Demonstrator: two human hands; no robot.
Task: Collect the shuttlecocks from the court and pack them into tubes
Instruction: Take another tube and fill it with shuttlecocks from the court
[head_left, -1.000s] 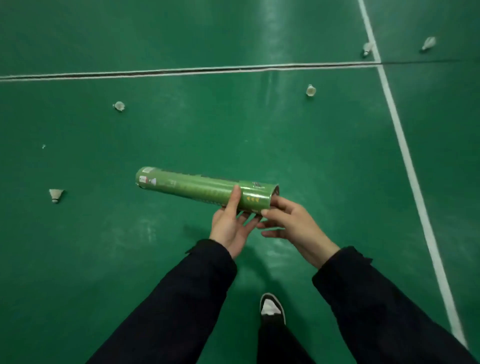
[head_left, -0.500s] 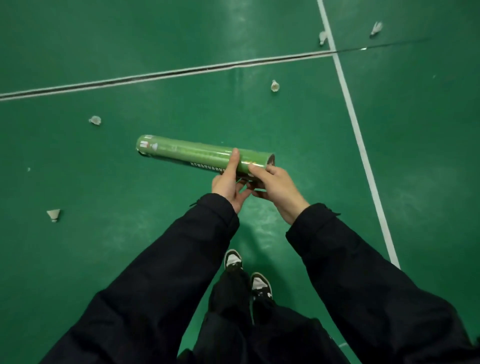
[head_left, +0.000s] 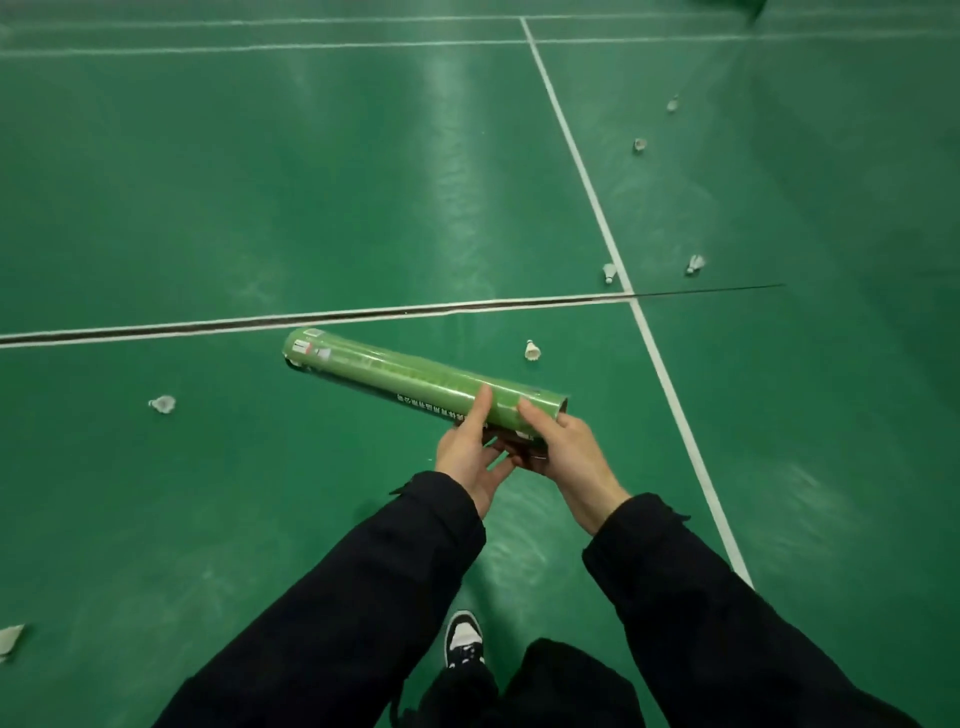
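Observation:
A long green shuttlecock tube (head_left: 405, 375) is held level above the court, its open end to the right. My left hand (head_left: 467, 449) grips it from below, thumb up over its side. My right hand (head_left: 563, 447) grips the open end, thumb on top. White shuttlecocks lie scattered on the floor: one (head_left: 532, 351) just right of the tube, one (head_left: 163, 404) to the left, one (head_left: 10, 638) at the left edge, two (head_left: 609, 272) (head_left: 695, 264) by the line crossing, two more (head_left: 639, 145) (head_left: 673, 104) farther off at the right.
Green court floor with white lines (head_left: 670, 387); a dark seam (head_left: 322, 318) runs across beside the near line. My shoe (head_left: 464, 638) and dark trousers show at the bottom. A green wall rises at the far right.
The view has tilted up and shifted, so more of the far court and two more shuttlecocks show at the right. Both hands keep their hold on the tube.

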